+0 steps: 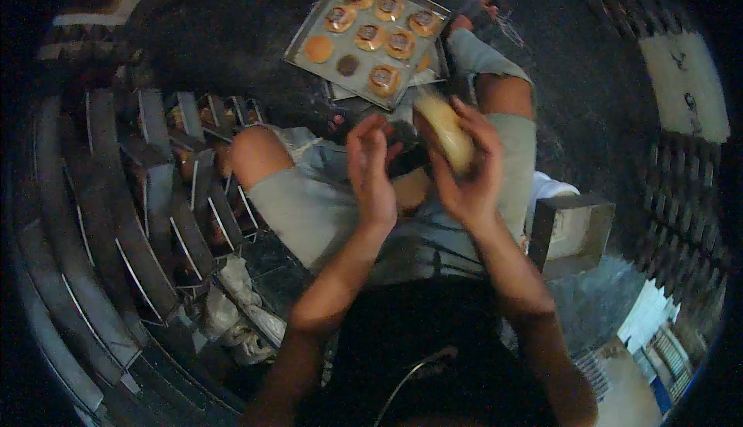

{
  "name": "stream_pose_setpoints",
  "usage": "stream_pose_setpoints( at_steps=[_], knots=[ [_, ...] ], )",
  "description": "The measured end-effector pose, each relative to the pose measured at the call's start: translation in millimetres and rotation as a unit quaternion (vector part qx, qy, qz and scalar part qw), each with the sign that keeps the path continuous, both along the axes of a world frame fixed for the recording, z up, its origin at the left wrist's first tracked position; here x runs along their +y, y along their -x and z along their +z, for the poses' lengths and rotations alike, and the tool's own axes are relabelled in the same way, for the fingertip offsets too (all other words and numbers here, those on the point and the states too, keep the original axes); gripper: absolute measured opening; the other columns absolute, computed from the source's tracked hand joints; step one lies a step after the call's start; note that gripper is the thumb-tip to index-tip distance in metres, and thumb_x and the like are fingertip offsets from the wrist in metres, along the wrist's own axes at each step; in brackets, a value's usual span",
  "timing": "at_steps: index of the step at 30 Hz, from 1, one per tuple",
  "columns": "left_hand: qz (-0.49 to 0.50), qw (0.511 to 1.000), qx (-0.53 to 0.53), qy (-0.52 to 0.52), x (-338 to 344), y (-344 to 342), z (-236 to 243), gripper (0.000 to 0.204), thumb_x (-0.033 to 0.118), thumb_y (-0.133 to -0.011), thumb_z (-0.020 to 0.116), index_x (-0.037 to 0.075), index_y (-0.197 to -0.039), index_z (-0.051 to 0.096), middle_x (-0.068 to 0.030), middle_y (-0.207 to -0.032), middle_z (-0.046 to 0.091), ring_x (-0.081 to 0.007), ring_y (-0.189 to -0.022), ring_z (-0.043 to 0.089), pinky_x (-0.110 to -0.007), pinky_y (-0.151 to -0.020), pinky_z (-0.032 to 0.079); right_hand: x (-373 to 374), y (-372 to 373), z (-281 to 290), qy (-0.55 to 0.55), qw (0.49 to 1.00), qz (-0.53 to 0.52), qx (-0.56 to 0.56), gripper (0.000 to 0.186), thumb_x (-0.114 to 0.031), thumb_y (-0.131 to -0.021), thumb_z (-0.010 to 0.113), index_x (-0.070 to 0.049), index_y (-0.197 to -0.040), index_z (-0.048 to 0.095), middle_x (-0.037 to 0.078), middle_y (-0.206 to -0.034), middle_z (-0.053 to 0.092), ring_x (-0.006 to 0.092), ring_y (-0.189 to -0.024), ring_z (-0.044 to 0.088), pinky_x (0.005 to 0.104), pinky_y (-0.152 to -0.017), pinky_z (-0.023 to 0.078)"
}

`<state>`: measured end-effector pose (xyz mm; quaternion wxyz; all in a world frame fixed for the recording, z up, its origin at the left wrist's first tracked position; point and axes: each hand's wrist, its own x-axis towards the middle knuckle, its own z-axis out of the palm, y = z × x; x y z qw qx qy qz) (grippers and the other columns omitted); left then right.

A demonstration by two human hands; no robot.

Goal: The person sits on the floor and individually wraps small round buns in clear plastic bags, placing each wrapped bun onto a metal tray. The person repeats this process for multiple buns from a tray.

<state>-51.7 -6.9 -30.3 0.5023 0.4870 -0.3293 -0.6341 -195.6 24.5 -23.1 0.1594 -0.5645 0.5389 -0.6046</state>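
In my right hand (478, 175) is a round, pale yellow bun (451, 134), tilted on its edge and blurred by motion, fingers and thumb around its side. My left hand (373, 170) is raised beside it, fingers apart and nothing in it, a small gap away from the bun. Beyond both hands lies a square metal baking tray (337, 83), resting askew on another tray. On it sit several golden buns (370, 36) with dark, shiny tops that look wrapped in clear film. One plain orange-brown bun (318, 49) and a dark round patch (347, 65) are near its left side.
Dark metal racks or stacked tins (155, 187) fill the left side. Crumpled clear plastic bags (244, 303) lie near my left thigh. An open metal box (576, 233) stands by my right knee, with white cloth (553, 187) behind it.
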Motion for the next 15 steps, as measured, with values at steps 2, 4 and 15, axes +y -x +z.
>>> stream_pose_setpoints(
  at_steps=[2,4,15],
  knots=[
    [0.025,1.000,-0.010,0.010,-8,-29,19,0.045,0.023,-0.104,0.064,0.001,-0.140,0.049,-0.0141,-0.147,0.051,-0.0224,-0.130,0.053,-0.039,-0.104,0.048,-54,-16,-20,-0.070,0.988,0.027,0.138,0.075,0.005,-0.075,0.079,-0.001,-0.142,0.047,0.028,-0.150,0.047,0.0488,-0.137,0.049,0.0487,-0.115,0.042],
    [0.060,0.997,-0.041,0.032,-2,-46,27,0.044,0.020,-0.103,0.063,0.001,-0.140,0.050,-0.0146,-0.147,0.052,-0.0246,-0.130,0.054,-0.040,-0.104,0.048,-87,-57,-60,-0.106,0.974,0.026,0.201,0.069,-0.001,-0.079,0.076,-0.002,-0.142,0.048,0.029,-0.152,0.043,0.0491,-0.140,0.045,0.0569,-0.117,0.037],
    [-0.044,0.987,-0.154,0.017,40,-86,2,0.037,0.011,-0.101,0.064,0.004,-0.135,0.052,-0.0120,-0.141,0.056,-0.0247,-0.127,0.057,-0.039,-0.108,0.045,145,122,-4,-0.169,0.953,-0.243,0.060,0.022,-0.008,-0.089,0.071,-0.001,-0.110,0.069,0.018,-0.110,0.071,0.0322,-0.105,0.067,0.0440,-0.096,0.051]
  ],
)
